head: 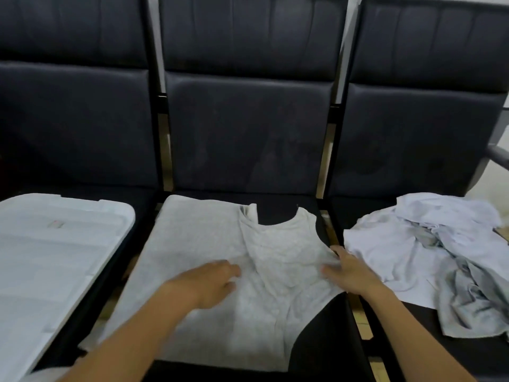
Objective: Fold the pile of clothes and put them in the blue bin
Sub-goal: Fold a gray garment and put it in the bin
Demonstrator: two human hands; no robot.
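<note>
left grip: left hand (213,281) lies flat on the grey top (220,260), fingers fairly straight and pressing near the garment's middle. Released, nothing pinched. Slight motion blur.
right grip: right hand (348,271) sits at the top's right edge, just under the armhole. Fingertips touch the cloth; I can't tell whether it pinches the hem or only presses. Looks uncurled.
risk 1: the top's right side hangs over the seat gap (334,238). A pull across it could drag the edge down between the seats.
risk 2: the left half already looks doubled over, with a diagonal crease from the neckline. Folding the right side over without smoothing would, I'd guess, lock that wrinkle in.
risk 3: thin, limp knit. If the left palm lifts early, the whole piece likely slides on the smooth seat.
risk 4: the clothes pile (429,252) lies just beside the right hand. A wide sweep could snag it.
top, look: pale heathered grey, sleeveless, scooped neck pointing away from the person, lower hem towards them. Soft and rumpled on the right.
top, place: spread on the middle seat (316,346) of a dark padded row, between lid and pile.
pile: crumpled white-grey garments on the right seat, unfolded.
left seat: pale ribbed lid (52,257), probably the bin's. No blue bin visible.
</note>
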